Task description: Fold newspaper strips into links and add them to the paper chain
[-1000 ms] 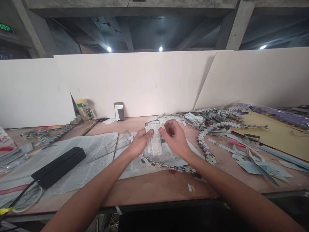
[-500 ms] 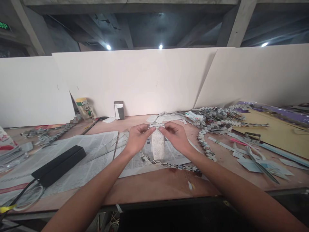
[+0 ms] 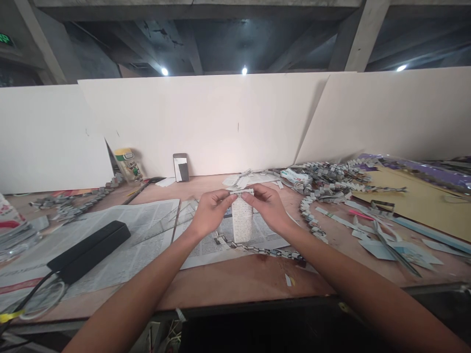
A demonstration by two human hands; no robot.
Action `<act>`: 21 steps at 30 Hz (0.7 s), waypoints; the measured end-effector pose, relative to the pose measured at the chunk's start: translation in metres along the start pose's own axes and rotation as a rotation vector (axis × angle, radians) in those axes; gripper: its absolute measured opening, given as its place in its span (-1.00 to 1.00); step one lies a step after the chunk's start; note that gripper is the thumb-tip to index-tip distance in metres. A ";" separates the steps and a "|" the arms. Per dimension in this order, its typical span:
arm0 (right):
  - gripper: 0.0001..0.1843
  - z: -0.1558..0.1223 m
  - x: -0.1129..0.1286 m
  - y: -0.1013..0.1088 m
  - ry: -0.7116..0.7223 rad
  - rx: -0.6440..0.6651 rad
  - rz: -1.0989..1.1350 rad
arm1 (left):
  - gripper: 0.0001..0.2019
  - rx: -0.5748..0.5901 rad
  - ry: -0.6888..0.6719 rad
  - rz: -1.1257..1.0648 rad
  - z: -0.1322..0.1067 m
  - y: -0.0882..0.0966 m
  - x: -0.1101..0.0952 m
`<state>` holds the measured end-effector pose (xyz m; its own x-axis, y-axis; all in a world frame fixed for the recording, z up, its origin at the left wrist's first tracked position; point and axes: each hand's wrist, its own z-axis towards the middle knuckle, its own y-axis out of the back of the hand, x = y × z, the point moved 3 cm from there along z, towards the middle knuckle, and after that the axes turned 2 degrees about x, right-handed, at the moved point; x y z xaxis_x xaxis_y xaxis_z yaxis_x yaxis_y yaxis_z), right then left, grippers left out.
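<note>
My left hand [image 3: 209, 214] and my right hand [image 3: 268, 207] both pinch the top edge of a narrow newspaper strip [image 3: 242, 221], which hangs down upright between them above the table. The fingertips of the two hands almost meet at the strip's top. Below the strip a thin chain of folded paper links [image 3: 265, 251] runs across a spread newspaper sheet [image 3: 147, 235] towards the right.
A black box [image 3: 88, 250] with a cable lies on the newspaper at left. A phone [image 3: 180, 167] and a small carton [image 3: 128, 164] lean on the white back panel. At right lie heaps of folded paper chain [image 3: 327, 179], paper scraps, scissors [image 3: 393, 247] and brown card [image 3: 423, 201].
A second ago only my left hand held the strip, with my right hand just beside it. Both hands have since pinched its top edge, and the strip now hangs straight.
</note>
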<state>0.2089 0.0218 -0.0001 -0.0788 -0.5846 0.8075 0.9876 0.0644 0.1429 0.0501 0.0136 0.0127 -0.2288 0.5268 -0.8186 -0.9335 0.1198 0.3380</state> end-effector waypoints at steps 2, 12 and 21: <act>-0.81 0.000 0.000 0.000 0.003 -0.003 0.015 | -0.74 0.012 -0.004 0.000 0.000 0.000 0.000; -0.70 -0.001 0.000 0.001 -0.007 -0.037 0.037 | -0.70 0.051 0.004 -0.019 0.000 -0.001 0.004; -0.68 -0.001 0.002 0.001 -0.011 -0.033 0.033 | -0.72 0.061 0.017 -0.067 -0.001 0.000 0.000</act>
<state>0.2098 0.0202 0.0010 -0.0469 -0.5737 0.8177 0.9937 0.0567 0.0968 0.0503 0.0126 0.0124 -0.1713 0.5017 -0.8479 -0.9286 0.2054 0.3091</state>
